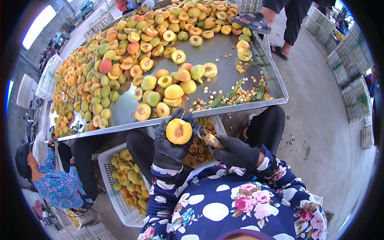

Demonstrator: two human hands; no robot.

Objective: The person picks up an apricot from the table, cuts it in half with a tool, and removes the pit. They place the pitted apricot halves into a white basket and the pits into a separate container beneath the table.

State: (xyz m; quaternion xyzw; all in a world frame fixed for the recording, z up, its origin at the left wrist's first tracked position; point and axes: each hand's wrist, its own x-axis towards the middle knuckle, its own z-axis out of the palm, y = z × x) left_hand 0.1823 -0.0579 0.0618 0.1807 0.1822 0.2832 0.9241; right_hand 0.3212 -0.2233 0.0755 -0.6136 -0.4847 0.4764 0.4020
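A halved peach point(179, 131) sits cut face up in the grip of the left hand point(171, 145), the gloved fingers curled around its skin from below and behind, with the pit cavity showing in the middle of the yellow flesh. Just beside it on the right, the right hand point(236, 152) (also in a dark glove) is closed around a small tool point(211, 140), whose tip points toward the fruit; whether it touches the peach cannot be told.

Directly below the hands a pale crate point(218, 122) holds brownish pits and scraps. To the left of it a white slatted basket point(109, 188) contains peach halves. Above both, the metal tabletop point(218, 54) carries a great heap of whole and halved peaches point(120, 60), and loose pits and leaves point(240, 94) lie near its front right corner. Another person point(56, 186) in a blue flowered top sits at the lower left.
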